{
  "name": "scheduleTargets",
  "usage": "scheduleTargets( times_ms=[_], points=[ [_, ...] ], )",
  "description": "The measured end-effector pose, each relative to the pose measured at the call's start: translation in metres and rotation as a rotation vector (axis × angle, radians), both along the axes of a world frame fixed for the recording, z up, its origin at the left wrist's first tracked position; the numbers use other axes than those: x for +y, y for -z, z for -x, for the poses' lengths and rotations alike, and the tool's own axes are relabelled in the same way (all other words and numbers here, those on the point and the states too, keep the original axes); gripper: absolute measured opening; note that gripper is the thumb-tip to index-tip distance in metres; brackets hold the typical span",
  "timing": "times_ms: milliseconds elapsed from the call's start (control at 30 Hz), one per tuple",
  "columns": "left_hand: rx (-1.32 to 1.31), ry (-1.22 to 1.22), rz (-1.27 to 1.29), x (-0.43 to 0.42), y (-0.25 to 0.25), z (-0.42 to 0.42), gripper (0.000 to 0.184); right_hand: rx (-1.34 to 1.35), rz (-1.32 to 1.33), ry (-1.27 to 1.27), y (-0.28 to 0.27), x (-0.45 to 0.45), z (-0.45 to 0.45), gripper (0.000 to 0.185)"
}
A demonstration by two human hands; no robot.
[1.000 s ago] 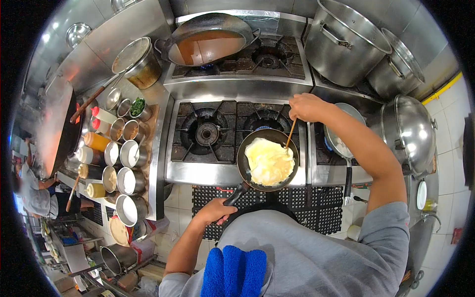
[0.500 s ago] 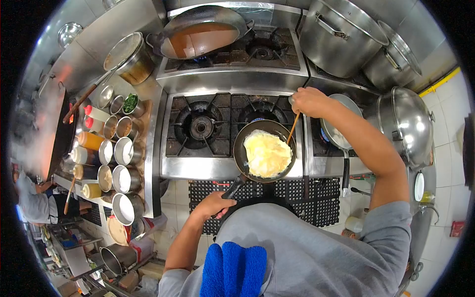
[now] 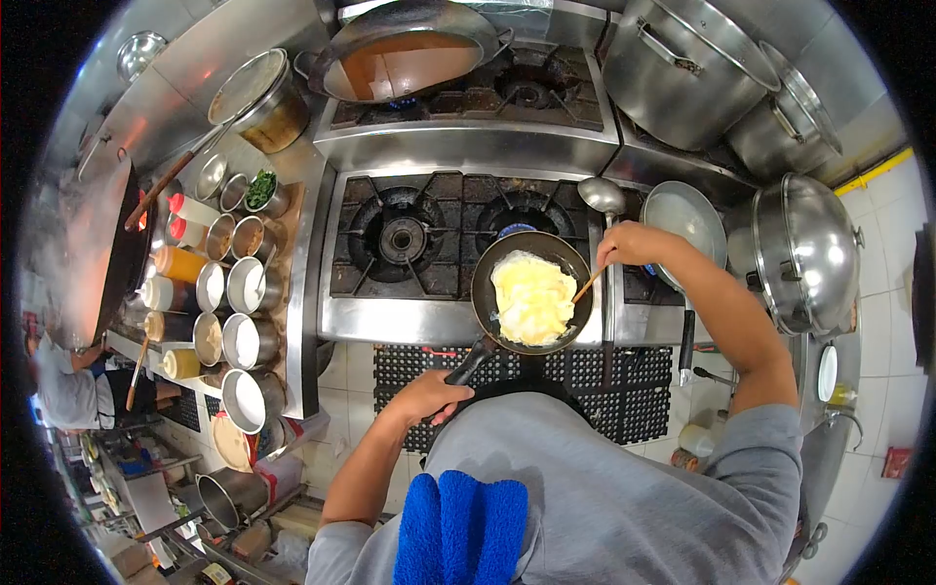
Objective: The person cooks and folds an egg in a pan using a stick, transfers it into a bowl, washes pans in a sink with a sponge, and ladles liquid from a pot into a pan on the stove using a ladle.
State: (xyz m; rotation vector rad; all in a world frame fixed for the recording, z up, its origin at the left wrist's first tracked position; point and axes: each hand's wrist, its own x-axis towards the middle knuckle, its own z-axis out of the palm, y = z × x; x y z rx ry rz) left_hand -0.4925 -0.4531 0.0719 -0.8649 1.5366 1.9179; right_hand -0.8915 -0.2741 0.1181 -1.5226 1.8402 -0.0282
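A dark frying pan (image 3: 483,283) is over the front burner, with a flame showing at its far edge. Soft yellow egg (image 3: 533,297) lies in it, pale and unevenly folded. My left hand (image 3: 432,396) is closed around the pan's black handle (image 3: 472,362), close to my body. At the pan's right side, my right hand (image 3: 629,246) pinches a thin wooden chopstick (image 3: 587,286) that slants down to the egg's right edge. Whether it is one stick or a pair, I cannot tell. A metal ladle (image 3: 602,195) rests just beside and partly beneath my right hand.
A second pan (image 3: 687,224) sits to the right, near a domed steamer (image 3: 807,253). Behind are a wok of brown liquid (image 3: 409,68) and a large pot (image 3: 673,88). Metal seasoning containers (image 3: 249,341) and squeeze bottles (image 3: 178,276) line the left counter. Another person (image 3: 68,380) stands far left.
My right hand has come down nearer the pan, lowering the chopstick and uncovering the ladle's bowl. The egg looks more bunched together. My left hand keeps its grip on the handle.
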Motion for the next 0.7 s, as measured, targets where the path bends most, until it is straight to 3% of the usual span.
scheduleTargets(
  times_ms=[200,533,700],
  points=[
    [-0.016,0.000,-0.041,-0.001,0.001,0.002,0.021,-0.040,0.050,0.174,0.009,0.010,-0.024,0.013],
    [-0.005,-0.009,-0.033,-0.001,-0.004,0.006,0.026,-0.085,0.024,0.161,0.008,0.021,-0.024,0.013],
    [-0.029,-0.023,-0.014,0.002,-0.005,0.006,0.023,-0.074,0.192,0.214,0.015,0.023,-0.036,0.012]
  ],
)
